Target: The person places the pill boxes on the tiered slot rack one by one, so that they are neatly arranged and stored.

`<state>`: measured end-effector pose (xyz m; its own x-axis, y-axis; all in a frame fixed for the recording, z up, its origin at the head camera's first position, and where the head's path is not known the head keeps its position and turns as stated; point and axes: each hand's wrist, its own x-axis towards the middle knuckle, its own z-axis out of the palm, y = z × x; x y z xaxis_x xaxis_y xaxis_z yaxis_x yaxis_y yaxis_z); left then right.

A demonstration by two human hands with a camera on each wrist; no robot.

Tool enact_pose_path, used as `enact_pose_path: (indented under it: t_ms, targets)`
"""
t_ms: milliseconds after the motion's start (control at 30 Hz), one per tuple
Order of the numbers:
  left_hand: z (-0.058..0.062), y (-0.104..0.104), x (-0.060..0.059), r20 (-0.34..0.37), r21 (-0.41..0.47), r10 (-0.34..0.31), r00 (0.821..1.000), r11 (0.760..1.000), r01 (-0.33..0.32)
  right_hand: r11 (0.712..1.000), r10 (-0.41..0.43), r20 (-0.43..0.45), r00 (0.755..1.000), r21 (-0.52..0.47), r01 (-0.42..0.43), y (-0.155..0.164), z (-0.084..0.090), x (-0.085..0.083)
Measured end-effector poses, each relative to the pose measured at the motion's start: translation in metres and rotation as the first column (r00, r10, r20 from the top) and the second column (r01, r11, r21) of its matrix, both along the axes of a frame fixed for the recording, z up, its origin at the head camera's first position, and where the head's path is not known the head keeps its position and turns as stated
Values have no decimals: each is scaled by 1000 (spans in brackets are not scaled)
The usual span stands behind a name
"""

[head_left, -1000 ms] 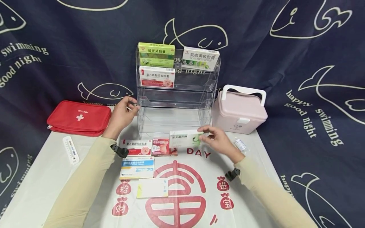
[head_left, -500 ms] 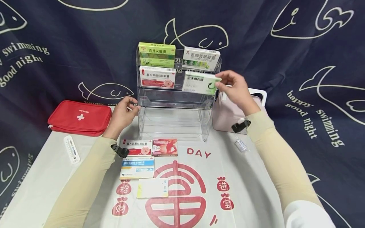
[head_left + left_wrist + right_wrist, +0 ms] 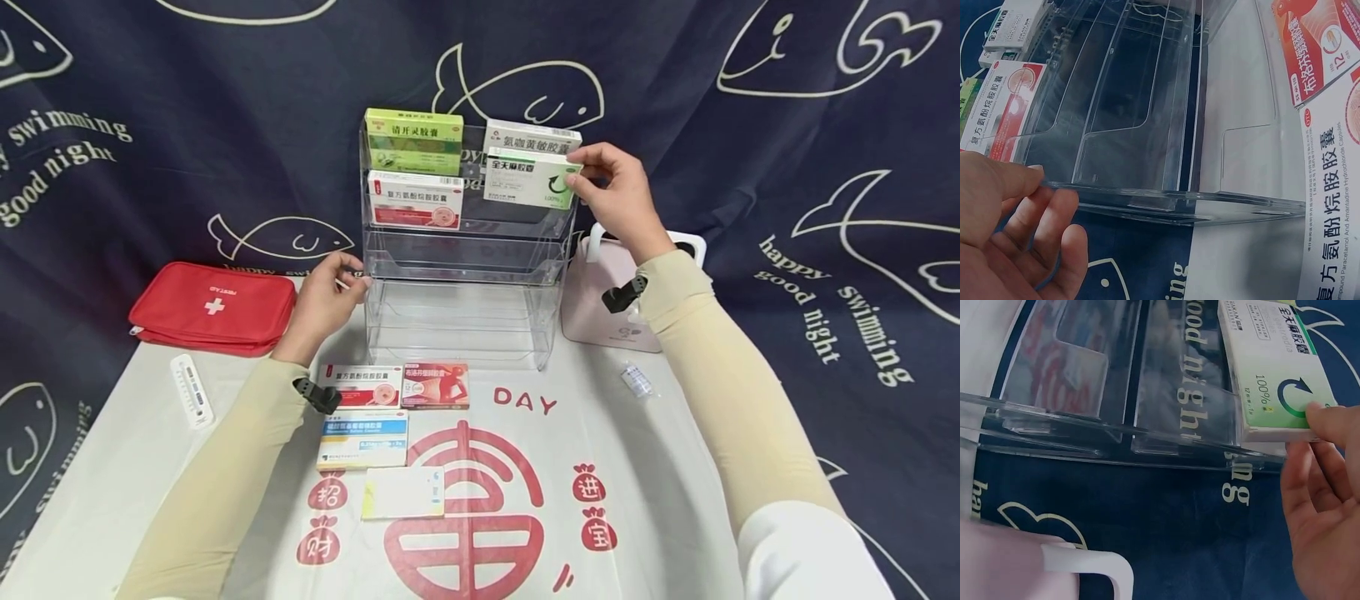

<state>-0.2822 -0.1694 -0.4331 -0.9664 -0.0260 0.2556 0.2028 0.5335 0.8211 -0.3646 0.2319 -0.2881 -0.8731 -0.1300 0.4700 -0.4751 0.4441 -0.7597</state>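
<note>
The right hand has its fingers closed on the right end of a white-and-green capsule box, before the clear tiered rack's upper right. The left hand's bent fingers pinch the rack's left edge, above 4 medicine boxes on the counter.

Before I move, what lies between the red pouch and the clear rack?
The head view shows the left hand between the red pouch and the clear rack, right at the rack's near side edge.
</note>
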Motion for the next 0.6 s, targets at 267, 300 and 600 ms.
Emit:
enact_pose_path:
  t_ms: [267,300,600]
  targets:
    - [1,1,1,11,-8,10,1000,1000,-10,982,-53,-140,989,173,77,-1,-7,-7]
    - [1,1,1,14,-8,11,1000,1000,-11,980,-48,-150,988,186,76,-2,-7,-8]
    - [1,1,1,8,-4,13,1000,1000,-13,941,24,-238,971,334,58,-5,-19,-10]
